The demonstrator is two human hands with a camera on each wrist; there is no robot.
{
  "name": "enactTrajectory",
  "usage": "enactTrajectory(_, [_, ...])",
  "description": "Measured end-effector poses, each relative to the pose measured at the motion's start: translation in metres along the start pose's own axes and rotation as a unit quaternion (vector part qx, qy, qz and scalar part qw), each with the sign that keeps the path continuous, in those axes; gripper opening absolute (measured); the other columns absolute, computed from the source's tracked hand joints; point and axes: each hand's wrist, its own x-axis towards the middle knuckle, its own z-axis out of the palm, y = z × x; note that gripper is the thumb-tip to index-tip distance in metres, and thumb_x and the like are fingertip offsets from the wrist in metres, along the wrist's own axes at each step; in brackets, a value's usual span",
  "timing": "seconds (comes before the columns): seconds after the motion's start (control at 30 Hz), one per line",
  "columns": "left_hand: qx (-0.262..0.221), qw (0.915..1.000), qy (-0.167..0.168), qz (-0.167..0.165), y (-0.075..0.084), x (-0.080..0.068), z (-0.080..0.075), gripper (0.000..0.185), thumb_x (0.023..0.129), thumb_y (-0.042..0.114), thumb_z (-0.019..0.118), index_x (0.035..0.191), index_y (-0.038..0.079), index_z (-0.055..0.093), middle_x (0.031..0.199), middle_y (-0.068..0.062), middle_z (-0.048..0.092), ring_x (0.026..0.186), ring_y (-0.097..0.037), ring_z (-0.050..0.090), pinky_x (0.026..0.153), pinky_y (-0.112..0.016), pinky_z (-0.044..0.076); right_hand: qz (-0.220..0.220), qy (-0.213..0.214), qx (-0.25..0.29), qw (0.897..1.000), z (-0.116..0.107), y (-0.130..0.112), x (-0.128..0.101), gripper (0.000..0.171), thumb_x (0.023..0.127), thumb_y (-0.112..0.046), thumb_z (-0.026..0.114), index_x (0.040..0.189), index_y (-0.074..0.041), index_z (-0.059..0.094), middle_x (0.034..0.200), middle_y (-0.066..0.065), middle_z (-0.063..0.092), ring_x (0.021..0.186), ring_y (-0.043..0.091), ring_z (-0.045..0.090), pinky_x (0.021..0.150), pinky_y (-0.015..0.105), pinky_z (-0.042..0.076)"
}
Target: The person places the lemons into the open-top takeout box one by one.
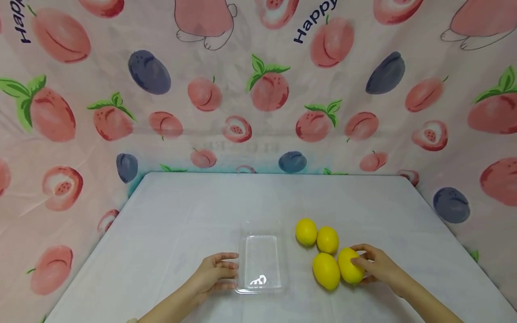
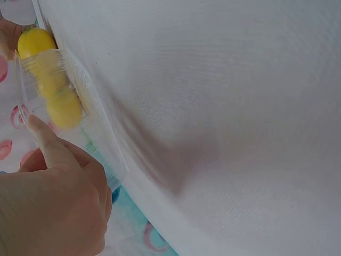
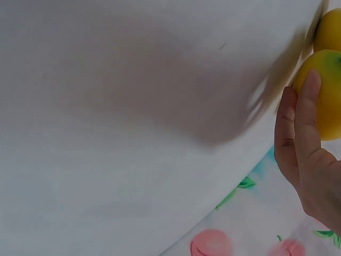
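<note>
A clear plastic box (image 1: 262, 287) lies on the table, its open side up. At its left side is my left hand (image 1: 216, 273), fingers nearly straight and touching the wall; in the left wrist view this hand (image 2: 64, 186) is beside the transparent box (image 2: 101, 122). Right of the box several yellow lemons (image 1: 326, 271) sit close together. My right hand (image 1: 377, 264) holds the rightmost lemon (image 1: 348, 267), fingers and thumb around its right side. The right wrist view shows that hand (image 3: 314, 154) with fingers on the lemon (image 3: 327, 106), which has a greenish end; its far side is hidden.
A white-covered table (image 1: 194, 202) carries everything. Behind it and along both sides hangs a pink cloth (image 1: 234, 58) printed with peaches and dark blue fruit. Two more lemons, a left one (image 1: 306, 232) and its neighbour (image 1: 327, 240), lie farther back.
</note>
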Motion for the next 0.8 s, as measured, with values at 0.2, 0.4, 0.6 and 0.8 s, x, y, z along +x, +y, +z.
enactTrajectory(0.2, [-0.003, 1.0000, -0.007, -0.004, 0.001, 0.000, 0.000, 0.053, 0.085, -0.002, 0.060, 0.134, -0.007, 0.040, 0.092, 0.001, 0.059, 0.081, -0.011, 0.060, 0.073, -0.027, 0.060, -0.001, 0.004, -0.010, 1.000, -0.003, 0.002, 0.001, 0.051, 0.093, -0.023, 0.056, 0.132, 0.006, 0.040, 0.101, 0.017, 0.053, 0.082, 0.018, 0.054, 0.067, 0.035, 0.060])
enactTrajectory(0.4, [-0.001, 1.0000, -0.004, -0.003, 0.002, -0.001, -0.001, 0.054, 0.085, -0.002, 0.061, 0.134, -0.007, 0.040, 0.092, 0.001, 0.059, 0.081, -0.012, 0.061, 0.073, -0.027, 0.060, -0.004, 0.003, -0.028, 1.000, -0.009, 0.005, 0.001, 0.052, 0.092, -0.024, 0.058, 0.131, 0.006, 0.041, 0.101, 0.017, 0.053, 0.081, 0.018, 0.055, 0.067, 0.035, 0.060])
enactTrajectory(0.6, [0.006, 1.0000, 0.003, -0.002, 0.003, -0.002, 0.000, 0.053, 0.085, -0.002, 0.060, 0.134, -0.006, 0.040, 0.095, -0.001, 0.060, 0.081, -0.013, 0.061, 0.072, -0.027, 0.060, -0.017, 0.006, -0.040, 0.999, -0.019, 0.002, -0.001, 0.053, 0.092, -0.024, 0.057, 0.132, 0.006, 0.040, 0.103, 0.017, 0.055, 0.080, 0.019, 0.057, 0.067, 0.035, 0.061])
enactTrajectory(0.8, [0.003, 1.0000, 0.001, -0.004, 0.001, -0.002, -0.001, 0.051, 0.087, -0.004, 0.058, 0.135, -0.007, 0.040, 0.091, 0.000, 0.058, 0.080, -0.012, 0.061, 0.073, -0.029, 0.060, -0.035, 0.012, -0.045, 0.998, -0.023, -0.010, -0.002, 0.052, 0.093, -0.024, 0.056, 0.133, 0.005, 0.040, 0.107, 0.019, 0.055, 0.082, 0.018, 0.057, 0.067, 0.034, 0.060])
